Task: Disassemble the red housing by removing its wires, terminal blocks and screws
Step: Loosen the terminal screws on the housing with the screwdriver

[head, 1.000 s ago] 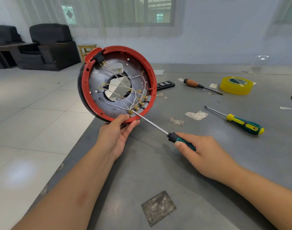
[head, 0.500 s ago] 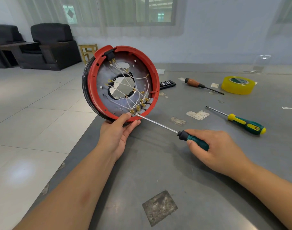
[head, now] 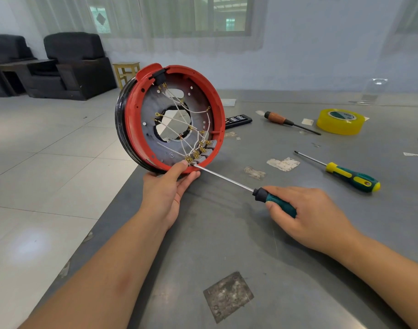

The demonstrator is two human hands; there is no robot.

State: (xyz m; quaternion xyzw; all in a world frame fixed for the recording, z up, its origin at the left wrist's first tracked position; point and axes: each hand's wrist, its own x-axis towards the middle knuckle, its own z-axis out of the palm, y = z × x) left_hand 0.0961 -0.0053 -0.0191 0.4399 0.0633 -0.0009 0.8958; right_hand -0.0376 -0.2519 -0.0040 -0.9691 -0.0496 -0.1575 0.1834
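Note:
The round red housing (head: pixel 134 108) stands on edge at the table's left edge, its open side facing me. White wires (head: pixel 177 119) with brass lugs cross its dark inner plate and run to grey terminal blocks (head: pixel 206 148) at the lower right rim. My left hand (head: pixel 165 188) grips the housing's bottom rim, thumb inside by the lowest terminals. My right hand (head: pixel 307 214) holds a green-handled screwdriver (head: pixel 227 179); its tip touches the lowest terminal block beside my thumb.
On the grey metal table (head: pixel 227 233) lie a green-and-yellow screwdriver (head: pixel 345 174), a brown-handled screwdriver (head: pixel 284 121), a yellow tape roll (head: pixel 340 121), a black bit case (head: pixel 239 119) and tape scraps. Tiled floor and black armchairs (head: pixel 75 65) lie beyond the left edge.
The housing has swung to the right and turned more edge-on in my left hand. My right hand has moved right and back with the screwdriver, whose tip stays at the lower terminals.

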